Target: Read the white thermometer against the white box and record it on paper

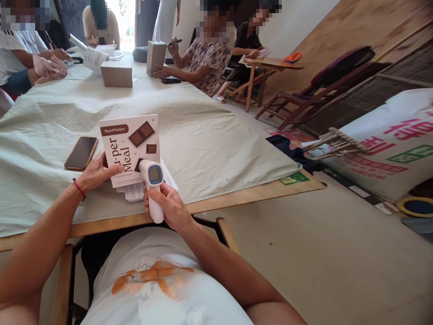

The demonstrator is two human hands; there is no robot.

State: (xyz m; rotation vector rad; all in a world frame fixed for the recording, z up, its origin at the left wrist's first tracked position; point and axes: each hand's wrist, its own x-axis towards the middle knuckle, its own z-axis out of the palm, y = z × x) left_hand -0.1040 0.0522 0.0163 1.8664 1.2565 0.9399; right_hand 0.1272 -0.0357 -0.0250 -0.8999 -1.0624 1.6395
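Observation:
My left hand (95, 173) grips a white box (117, 131) by its left side, thumb across the front. The box stands upright and carries the words "NutriMotion" and "Meal" with pictures of chocolate pieces. In my right hand (171, 203) is a white infrared thermometer (156, 201) with a small blue-rimmed screen facing me. Its head overlaps the lower right corner of the box; whether they touch I cannot tell. Printed papers (133, 192) lie under and behind the box. Left of the box, a smartphone (81, 152) rests face up on the cloth.
A pale cloth (203, 131) covers the table. Farther back are a brown box (117, 74) and several seated people. One person holds a pen (175, 41) beside a tall box (156, 58). To the right are a folding chair (314, 88), a white sack (389, 135) and a tape roll (416, 205).

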